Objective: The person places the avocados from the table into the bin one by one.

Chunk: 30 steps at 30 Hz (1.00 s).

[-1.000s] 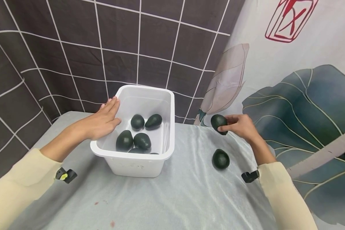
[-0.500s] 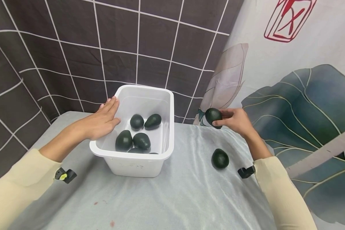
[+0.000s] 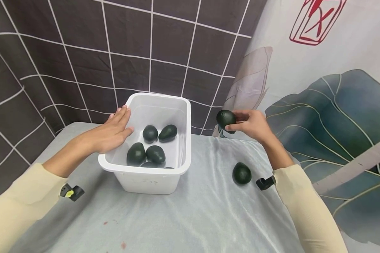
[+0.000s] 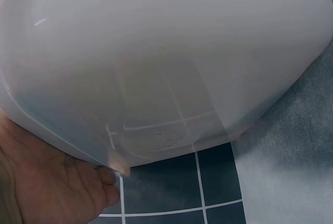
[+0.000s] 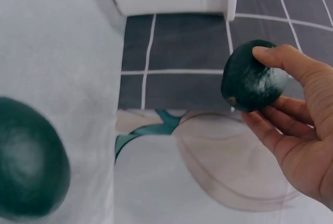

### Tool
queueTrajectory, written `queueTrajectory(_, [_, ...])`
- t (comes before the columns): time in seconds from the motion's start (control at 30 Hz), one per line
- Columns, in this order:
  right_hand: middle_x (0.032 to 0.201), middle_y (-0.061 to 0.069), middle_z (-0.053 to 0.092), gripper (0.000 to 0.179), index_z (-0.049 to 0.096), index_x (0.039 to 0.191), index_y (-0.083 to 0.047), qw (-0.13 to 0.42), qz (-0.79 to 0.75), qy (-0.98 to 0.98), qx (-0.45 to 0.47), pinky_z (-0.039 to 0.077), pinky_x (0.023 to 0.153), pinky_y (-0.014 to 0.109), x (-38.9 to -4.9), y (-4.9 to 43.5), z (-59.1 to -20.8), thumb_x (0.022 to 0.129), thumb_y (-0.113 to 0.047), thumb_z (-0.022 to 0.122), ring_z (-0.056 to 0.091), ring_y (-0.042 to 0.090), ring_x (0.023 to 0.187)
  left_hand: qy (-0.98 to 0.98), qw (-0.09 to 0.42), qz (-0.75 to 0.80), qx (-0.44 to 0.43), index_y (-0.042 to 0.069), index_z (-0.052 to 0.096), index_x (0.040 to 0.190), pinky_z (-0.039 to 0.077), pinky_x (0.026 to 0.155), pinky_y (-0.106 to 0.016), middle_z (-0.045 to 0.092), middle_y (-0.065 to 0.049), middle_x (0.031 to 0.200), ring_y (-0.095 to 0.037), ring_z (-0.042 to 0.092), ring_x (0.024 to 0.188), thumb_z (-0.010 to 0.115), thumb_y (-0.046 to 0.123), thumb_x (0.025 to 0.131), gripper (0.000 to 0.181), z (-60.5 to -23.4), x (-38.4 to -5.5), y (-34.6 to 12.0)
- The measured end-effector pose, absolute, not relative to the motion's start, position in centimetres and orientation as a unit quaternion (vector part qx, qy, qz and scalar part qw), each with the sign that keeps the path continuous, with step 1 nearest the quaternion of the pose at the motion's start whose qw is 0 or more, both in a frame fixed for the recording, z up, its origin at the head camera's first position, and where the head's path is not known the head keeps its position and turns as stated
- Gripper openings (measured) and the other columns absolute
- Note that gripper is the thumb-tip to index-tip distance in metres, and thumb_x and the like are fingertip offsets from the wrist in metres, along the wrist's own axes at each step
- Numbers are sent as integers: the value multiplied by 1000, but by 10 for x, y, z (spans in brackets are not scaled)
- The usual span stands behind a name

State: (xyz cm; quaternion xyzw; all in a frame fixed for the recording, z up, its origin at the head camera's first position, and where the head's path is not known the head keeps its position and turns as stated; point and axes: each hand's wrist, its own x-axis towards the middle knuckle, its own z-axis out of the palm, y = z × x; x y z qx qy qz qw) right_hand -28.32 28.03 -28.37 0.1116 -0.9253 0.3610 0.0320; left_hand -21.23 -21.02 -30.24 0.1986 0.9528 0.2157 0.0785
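Note:
Between thumb and fingers, my right hand [image 3: 251, 124] pinches a dark green avocado [image 3: 226, 120], held up over the far edge of the table. The right wrist view shows this avocado [image 5: 253, 76] with the thumb on top and fingers beneath. A second avocado [image 3: 242, 173] lies on the cloth below that hand. My left hand [image 3: 110, 133] rests with straight fingers along the left rim of a white plastic tub [image 3: 145, 180]. Inside the tub lie several avocados [image 3: 156, 154], some partly hidden by its near wall. The left wrist view is mostly the tub's outer wall [image 4: 156, 68].
A pale blue-grey cloth [image 3: 190, 225] covers the table. Behind it hangs a dark curtain [image 3: 171, 45] with white grid lines. At the right is a light drape [image 3: 329, 133] printed with large leaves and flowers.
My right hand has carried its avocado up and to the left, toward the tub. The left hand has stayed at the rim, and the avocado on the cloth has not moved.

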Motion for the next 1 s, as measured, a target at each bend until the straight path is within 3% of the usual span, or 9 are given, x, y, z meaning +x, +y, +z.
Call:
queueTrajectory(0.3, [127,16,86,62,81,139,-9,51,370,-917,139,57,86,13,-282,250,-275,83,-27,101,85,31,118,952,80,215,200,-17,-3,172,-4,141,-72,-18,-33,184,-57,-14,173,32,30,121,78,-303,-212,-210])
queueTrajectory(0.7, [131,18,84,63,79,140,-5,48,407,-898,162,60,87,10,-282,218,-274,83,-20,100,83,38,121,954,77,210,200,-18,-3,172,-4,141,-72,-18,-34,184,-57,-13,173,32,29,121,77,-302,-212,-211])
queueTrajectory(1.0, [133,18,83,67,77,143,-5,84,440,-881,150,66,95,19,-281,205,-272,82,-19,101,84,35,120,955,78,208,198,-17,-3,172,-4,141,-72,-18,-33,185,-56,-13,173,32,30,121,78,-302,-211,-210])
